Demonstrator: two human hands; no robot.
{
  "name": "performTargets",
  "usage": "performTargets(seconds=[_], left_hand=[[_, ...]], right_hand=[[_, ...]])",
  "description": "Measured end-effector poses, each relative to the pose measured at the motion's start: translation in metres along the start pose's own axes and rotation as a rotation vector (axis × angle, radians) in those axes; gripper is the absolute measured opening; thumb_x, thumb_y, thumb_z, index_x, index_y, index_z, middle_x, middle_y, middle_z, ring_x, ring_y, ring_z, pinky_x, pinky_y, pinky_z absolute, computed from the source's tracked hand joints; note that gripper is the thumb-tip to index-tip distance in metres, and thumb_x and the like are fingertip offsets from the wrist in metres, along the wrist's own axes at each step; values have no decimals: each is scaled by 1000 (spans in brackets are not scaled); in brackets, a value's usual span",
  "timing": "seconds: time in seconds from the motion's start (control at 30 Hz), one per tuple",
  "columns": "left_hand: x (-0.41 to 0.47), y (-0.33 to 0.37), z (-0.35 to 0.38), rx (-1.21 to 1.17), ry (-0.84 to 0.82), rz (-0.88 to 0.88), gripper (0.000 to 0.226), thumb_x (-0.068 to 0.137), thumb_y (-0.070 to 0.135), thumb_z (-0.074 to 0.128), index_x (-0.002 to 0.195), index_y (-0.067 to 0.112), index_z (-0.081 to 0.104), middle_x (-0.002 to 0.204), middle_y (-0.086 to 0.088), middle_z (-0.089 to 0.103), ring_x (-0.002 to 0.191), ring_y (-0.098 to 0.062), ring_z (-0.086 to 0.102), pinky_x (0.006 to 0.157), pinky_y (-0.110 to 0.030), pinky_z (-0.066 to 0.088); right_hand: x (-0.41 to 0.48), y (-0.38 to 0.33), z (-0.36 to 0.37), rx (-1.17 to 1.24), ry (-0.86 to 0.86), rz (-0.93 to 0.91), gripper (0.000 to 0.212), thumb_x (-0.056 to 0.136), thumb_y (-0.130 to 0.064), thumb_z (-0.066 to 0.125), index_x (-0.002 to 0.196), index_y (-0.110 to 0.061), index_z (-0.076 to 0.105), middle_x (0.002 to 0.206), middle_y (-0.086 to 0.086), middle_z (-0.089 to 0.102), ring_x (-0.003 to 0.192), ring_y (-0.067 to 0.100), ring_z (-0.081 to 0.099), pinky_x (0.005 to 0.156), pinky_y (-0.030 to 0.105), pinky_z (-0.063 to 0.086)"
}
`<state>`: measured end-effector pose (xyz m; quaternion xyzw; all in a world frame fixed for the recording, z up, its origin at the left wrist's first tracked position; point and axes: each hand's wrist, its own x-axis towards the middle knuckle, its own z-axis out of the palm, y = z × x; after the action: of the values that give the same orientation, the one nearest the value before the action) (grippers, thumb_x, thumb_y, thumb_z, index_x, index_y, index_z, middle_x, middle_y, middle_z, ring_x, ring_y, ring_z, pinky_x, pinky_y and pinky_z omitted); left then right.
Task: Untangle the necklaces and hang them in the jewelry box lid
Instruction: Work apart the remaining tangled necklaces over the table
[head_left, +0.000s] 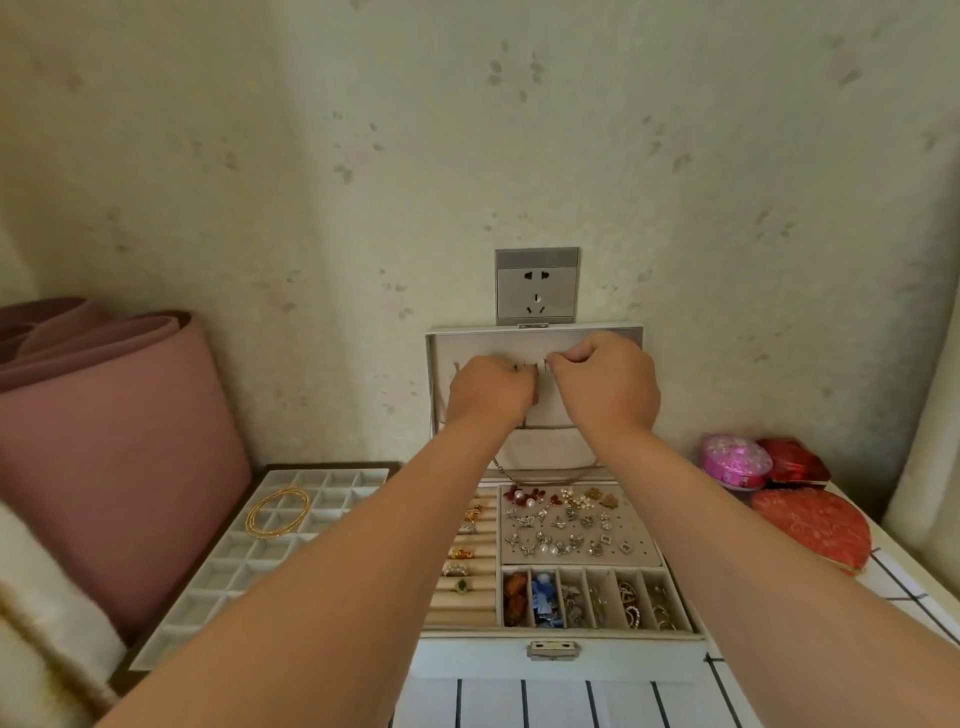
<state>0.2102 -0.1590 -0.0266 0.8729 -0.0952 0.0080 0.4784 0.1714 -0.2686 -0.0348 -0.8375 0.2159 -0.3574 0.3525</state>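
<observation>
Head view: the jewelry box lid (493, 345) stands upright at the worktop's (561, 701) back edge. The right hand (605, 387) pinches the necklace (540, 472) up at the hooks (535, 366). The left hand (488, 392) curls alongside, but I cannot tell what it grips. The necklace sags below both wrists. This looks like the hanging step; next it needs seating on a hook.

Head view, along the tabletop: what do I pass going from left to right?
From the left: rolled pink mat → white grid tray → open jewelry box → pink round tin → red heart-shaped box.
</observation>
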Motion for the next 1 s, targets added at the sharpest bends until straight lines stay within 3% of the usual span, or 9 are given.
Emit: performTargets(seconds=[0.17,0.23,0.37,0.5,0.6,0.7,0.8,0.87,1.0], left_hand=[[-9,-9,0,-126,-170,-52,33,100,31,53,80,8,67,62,-3,63,46,-17,58,44,-22,46],[-15,-6,-1,-188,-246,-26,30,102,26,52,83,9,68,66,-3,67,56,-17,62,57,-27,55],[-25,-2,-9,-162,-314,-12,24,96,2,45,88,7,67,80,-9,70,75,-20,62,80,-36,56],[-33,2,-18,-123,-322,5,39,90,-9,41,97,15,70,90,-7,71,82,-16,65,84,-34,57],[-35,2,-22,-31,-296,56,43,87,-8,46,113,14,72,105,-8,71,93,-15,62,89,-36,53],[-32,-5,-22,20,-138,69,40,89,-3,48,119,12,70,128,-8,65,118,-25,59,100,-38,48],[-31,-19,-16,78,-150,69,28,91,1,52,107,18,68,116,-5,66,114,-29,62,87,-32,48],[-30,-28,-9,151,-197,100,27,92,2,53,100,23,67,108,0,65,113,-25,62,89,-30,48],[-33,-40,3,337,-138,265,35,92,4,51,119,18,68,126,-1,64,120,-19,56,101,-28,44]], right_hand=[[-12,17,-1,-23,-144,7,39,91,-40,67,58,-22,58,57,-8,57,56,14,55,51,25,38],[-14,18,-4,3,-266,-8,43,95,-35,62,54,-20,60,53,-2,58,52,17,55,50,27,41],[-17,11,-13,224,-433,116,27,94,-17,56,72,-12,69,70,5,72,47,14,53,43,21,39],[-22,6,-16,361,-637,298,21,92,-29,56,101,-13,67,89,5,74,60,16,57,47,22,31],[-22,8,-16,317,-723,246,22,95,-35,59,106,-18,68,89,0,76,74,12,60,56,25,36],[-21,14,-13,278,-706,247,13,97,-23,63,99,-13,70,78,-2,73,67,10,57,53,19,42],[-18,24,-9,109,-686,171,15,88,-16,70,85,-2,76,76,5,72,70,17,62,69,26,53],[-17,29,-12,-32,-716,104,17,82,-15,71,85,1,75,78,9,70,76,23,66,78,36,57],[-16,34,-22,-354,-791,-3,14,88,-17,66,81,-5,65,73,6,65,74,23,67,63,31,55]])
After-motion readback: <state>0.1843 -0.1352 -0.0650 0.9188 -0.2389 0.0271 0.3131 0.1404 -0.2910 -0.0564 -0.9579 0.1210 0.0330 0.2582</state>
